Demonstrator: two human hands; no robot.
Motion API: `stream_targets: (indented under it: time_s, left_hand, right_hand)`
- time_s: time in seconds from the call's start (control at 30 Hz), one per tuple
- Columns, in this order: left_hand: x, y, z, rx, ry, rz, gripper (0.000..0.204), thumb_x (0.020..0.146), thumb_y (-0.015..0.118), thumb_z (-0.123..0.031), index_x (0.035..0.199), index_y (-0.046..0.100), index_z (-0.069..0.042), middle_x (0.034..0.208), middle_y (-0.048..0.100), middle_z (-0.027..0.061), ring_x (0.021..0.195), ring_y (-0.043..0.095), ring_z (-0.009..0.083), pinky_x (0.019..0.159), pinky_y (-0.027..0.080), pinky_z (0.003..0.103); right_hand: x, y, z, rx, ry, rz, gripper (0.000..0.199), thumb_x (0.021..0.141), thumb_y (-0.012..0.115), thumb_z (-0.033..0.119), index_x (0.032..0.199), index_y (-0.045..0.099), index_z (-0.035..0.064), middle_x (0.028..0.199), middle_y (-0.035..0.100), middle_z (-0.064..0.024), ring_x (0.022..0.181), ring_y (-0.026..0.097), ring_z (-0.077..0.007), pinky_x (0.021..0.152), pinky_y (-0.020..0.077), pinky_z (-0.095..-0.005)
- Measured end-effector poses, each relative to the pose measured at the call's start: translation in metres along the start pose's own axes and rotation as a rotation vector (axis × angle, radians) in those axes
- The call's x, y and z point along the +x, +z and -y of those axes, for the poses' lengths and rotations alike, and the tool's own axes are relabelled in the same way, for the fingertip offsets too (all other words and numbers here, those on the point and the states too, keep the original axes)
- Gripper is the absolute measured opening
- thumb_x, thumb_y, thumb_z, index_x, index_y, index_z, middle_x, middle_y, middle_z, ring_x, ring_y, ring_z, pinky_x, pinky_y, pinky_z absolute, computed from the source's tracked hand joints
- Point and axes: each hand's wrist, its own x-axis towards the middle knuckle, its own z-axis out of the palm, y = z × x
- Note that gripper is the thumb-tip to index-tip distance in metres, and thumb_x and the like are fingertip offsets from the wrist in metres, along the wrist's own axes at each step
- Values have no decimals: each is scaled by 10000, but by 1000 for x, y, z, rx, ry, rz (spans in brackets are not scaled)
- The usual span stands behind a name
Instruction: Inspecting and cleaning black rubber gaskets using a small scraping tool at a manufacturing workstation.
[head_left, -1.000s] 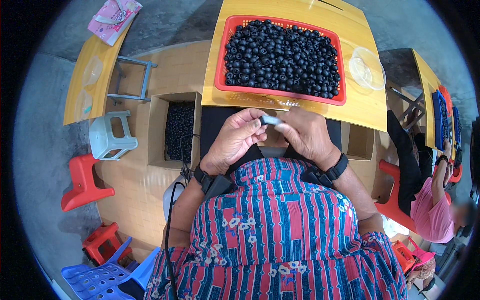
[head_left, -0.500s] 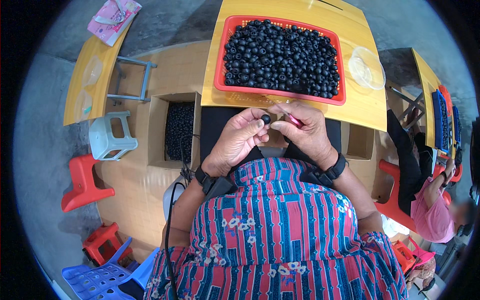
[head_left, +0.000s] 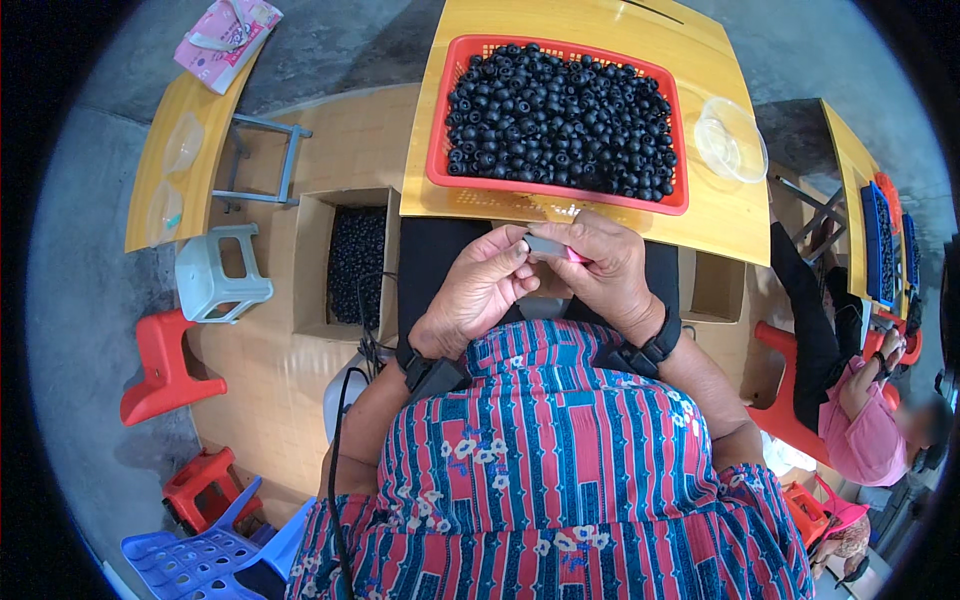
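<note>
My left hand (head_left: 472,292) is closed in a pinch in front of the table edge. A small black ball-shaped piece showed between its fingertips half a second ago; at this moment the blade and fingers cover that spot. My right hand (head_left: 612,268) grips a small knife with a pink handle (head_left: 574,255). Its flat grey blade (head_left: 544,246) lies across the left fingertips. Just beyond both hands, a red plastic basket (head_left: 684,150) full of black hollow round pieces (head_left: 560,115) stands on the yellow table (head_left: 420,190).
Clear round plastic lids (head_left: 732,140) lie right of the basket. A cardboard box (head_left: 312,265) of black pieces is on the floor at left, another box (head_left: 722,285) at right. Stools (head_left: 225,275) stand leftward. A person in pink (head_left: 865,425) sits at right.
My right hand has turned the knife, so its flat blade now faces up and covers the black ball-shaped piece at my left fingertips. The left hand has barely moved.
</note>
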Motion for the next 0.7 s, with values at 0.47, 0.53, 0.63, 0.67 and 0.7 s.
stream_targets:
  time_s: [0.47, 0.53, 0.63, 0.67, 0.7]
  left_hand:
    - [-5, 14, -11, 17, 101, -95, 180, 971, 546, -161, 1120, 557, -60, 966, 578, -4, 811, 524, 70, 777, 480, 255]
    - [-6, 11, -16, 57, 116, -71, 180, 969, 549, -157, 1120, 556, -61, 966, 580, -3, 815, 531, 72, 781, 483, 258]
    - [-8, 10, -20, 119, 140, -34, 180, 966, 552, -147, 1123, 555, -60, 969, 582, -2, 825, 541, 76, 784, 489, 264]
    - [-9, 11, -21, 143, 150, -22, 179, 965, 552, -141, 1125, 555, -59, 973, 583, -1, 830, 544, 79, 782, 492, 267]
    - [-9, 11, -21, 142, 149, -21, 179, 965, 552, -141, 1125, 555, -59, 973, 583, -1, 830, 544, 79, 782, 492, 267]
  right_hand:
    - [3, -4, 8, -68, -84, 58, 206, 686, 760, 160, 868, 695, 89, 680, 583, -82, 619, 600, -257, 557, 479, -355]
    - [3, -6, 9, -75, -67, 104, 197, 711, 750, 199, 863, 690, 88, 683, 580, -84, 623, 598, -262, 560, 479, -363]
    - [4, -5, 7, -152, -85, 130, 197, 751, 721, 245, 861, 681, 87, 696, 578, -87, 629, 596, -273, 564, 479, -377]
    - [5, -4, 8, -163, -92, 126, 196, 754, 719, 243, 862, 677, 85, 701, 577, -87, 628, 596, -274, 561, 478, -380]
    - [5, -4, 9, -176, -96, 121, 194, 757, 716, 241, 863, 674, 83, 705, 576, -87, 626, 596, -276, 557, 477, -384]
